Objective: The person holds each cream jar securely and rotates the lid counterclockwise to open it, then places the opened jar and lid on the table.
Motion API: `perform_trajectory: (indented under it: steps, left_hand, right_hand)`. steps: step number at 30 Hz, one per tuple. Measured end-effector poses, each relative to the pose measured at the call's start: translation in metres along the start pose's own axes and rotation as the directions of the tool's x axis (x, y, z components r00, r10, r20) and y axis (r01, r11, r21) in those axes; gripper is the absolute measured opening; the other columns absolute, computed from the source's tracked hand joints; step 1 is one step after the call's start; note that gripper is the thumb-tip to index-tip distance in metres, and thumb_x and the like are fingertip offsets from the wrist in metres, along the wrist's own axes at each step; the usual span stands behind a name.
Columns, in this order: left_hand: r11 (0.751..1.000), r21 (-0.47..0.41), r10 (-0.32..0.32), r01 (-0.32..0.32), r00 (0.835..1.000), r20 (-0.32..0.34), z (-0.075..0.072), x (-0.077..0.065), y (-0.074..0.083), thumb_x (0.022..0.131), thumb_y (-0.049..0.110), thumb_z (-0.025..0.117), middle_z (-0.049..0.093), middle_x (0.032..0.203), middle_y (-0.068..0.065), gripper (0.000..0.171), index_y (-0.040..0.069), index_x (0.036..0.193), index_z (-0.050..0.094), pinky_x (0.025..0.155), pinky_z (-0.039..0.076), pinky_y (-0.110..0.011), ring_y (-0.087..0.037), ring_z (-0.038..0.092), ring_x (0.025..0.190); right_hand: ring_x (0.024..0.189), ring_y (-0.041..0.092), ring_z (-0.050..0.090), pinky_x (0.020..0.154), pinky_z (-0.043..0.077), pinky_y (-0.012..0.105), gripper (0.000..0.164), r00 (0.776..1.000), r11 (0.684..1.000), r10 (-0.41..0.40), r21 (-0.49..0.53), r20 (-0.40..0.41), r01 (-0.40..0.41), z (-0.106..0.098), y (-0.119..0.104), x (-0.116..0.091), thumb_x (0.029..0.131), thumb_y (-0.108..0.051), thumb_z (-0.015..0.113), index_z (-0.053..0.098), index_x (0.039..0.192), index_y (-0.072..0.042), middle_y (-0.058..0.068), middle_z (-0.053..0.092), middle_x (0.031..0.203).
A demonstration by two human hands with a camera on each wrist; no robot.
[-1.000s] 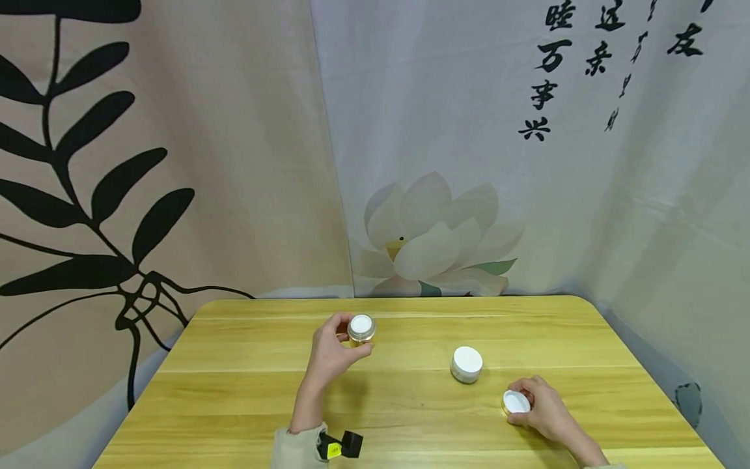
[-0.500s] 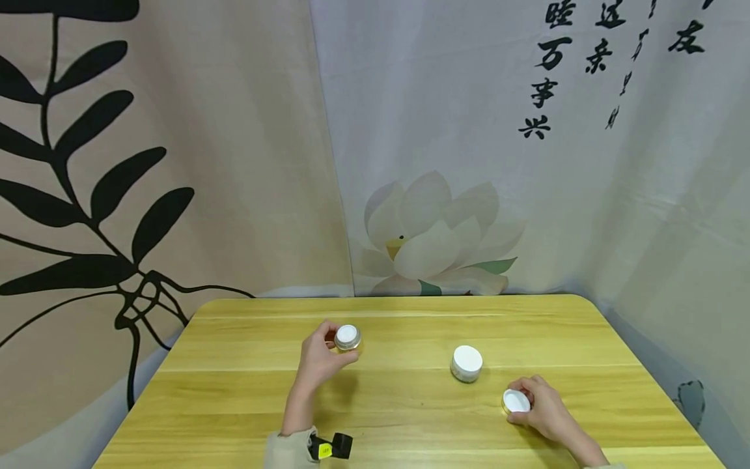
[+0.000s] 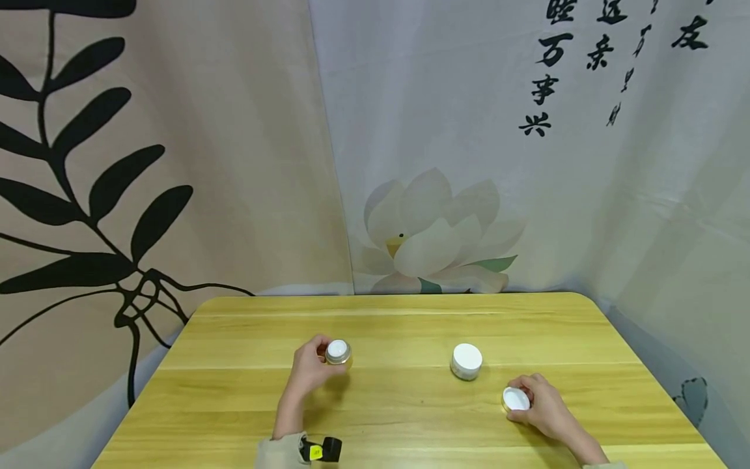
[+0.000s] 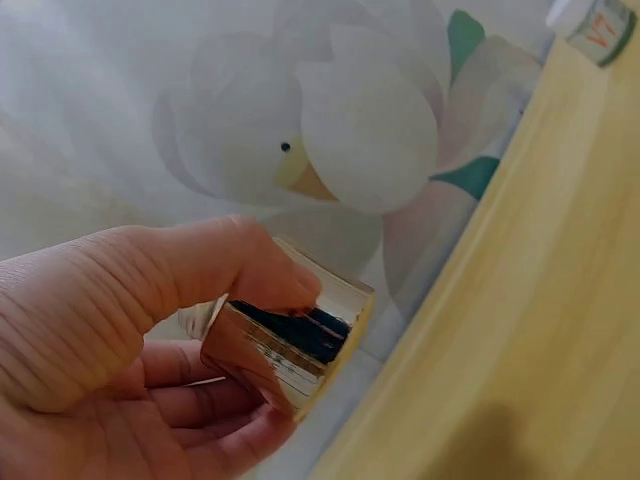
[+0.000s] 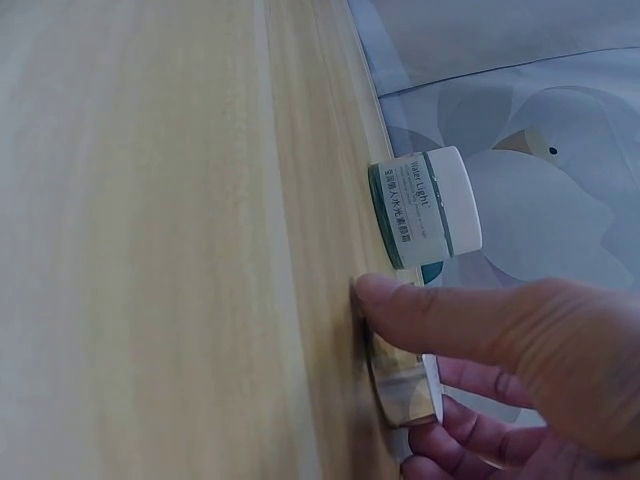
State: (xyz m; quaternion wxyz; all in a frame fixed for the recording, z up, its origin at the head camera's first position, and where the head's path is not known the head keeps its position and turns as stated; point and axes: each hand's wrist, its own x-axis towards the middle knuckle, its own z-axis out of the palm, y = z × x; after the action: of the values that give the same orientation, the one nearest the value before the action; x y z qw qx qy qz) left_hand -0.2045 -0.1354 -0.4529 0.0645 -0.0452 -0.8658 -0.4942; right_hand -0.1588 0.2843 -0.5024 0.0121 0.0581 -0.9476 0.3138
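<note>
My left hand (image 3: pixel 310 370) grips a small gold cosmetic jar (image 3: pixel 338 352) with a white round top, held above the left part of the table. The left wrist view shows thumb and fingers round the jar's shiny mirror-like gold wall (image 4: pixel 290 350). Low on the right, my right hand (image 3: pixel 541 407) pinches a gold lid (image 3: pixel 516 399) whose white inside faces up; the lid is at the tabletop. A white-capped cream jar (image 3: pixel 466 362) stands upright between the two hands, nearer the right one. Its printed label (image 5: pixel 405 210) shows in the right wrist view.
The wood-grain table (image 3: pixel 398 430) has rounded far corners. Behind its far edge hangs a cloth backdrop (image 3: pixel 439 130) with a printed lotus, dark leaves and black characters. A black camera strap (image 3: pixel 321 449) sits on the left wrist.
My left hand has moved left and nearer to me, carrying the gold jar. My right hand with the lid and the white-capped jar have stayed in place.
</note>
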Motion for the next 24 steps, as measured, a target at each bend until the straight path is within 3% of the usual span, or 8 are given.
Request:
perform_trajectory:
  steps: [7, 24]
  left_hand:
    - [0.998, 0.038, -0.048, 0.045, 0.996, 0.075, 0.001, -0.004, -0.014, 0.06, -0.002, 0.079, 0.057, 0.088, -0.009, 0.045, -0.005, 0.099, 0.057, 0.07, 0.045, -0.035, -0.021, 0.05, 0.08]
    - [0.994, 0.095, -0.051, 0.044, 0.996, 0.068, 0.008, -0.009, -0.029, 0.058, -0.002, 0.083, 0.059, 0.088, -0.01, 0.045, -0.005, 0.096, 0.057, 0.074, 0.047, -0.041, -0.023, 0.054, 0.082]
  right_hand:
    - [0.072, 0.015, 0.041, 0.063, 0.035, 0.025, 0.046, 1.0, 1.0, -0.008, 0.005, -0.006, 0.008, -0.001, -0.001, -0.001, 0.058, -0.015, 0.088, 0.065, 0.097, -0.006, 0.003, 0.052, 0.087]
    - [0.072, 0.014, 0.041, 0.062, 0.035, 0.024, 0.047, 1.0, 1.0, -0.015, 0.009, -0.014, 0.015, 0.001, 0.001, -0.001, 0.058, -0.015, 0.088, 0.065, 0.097, -0.007, 0.002, 0.051, 0.086]
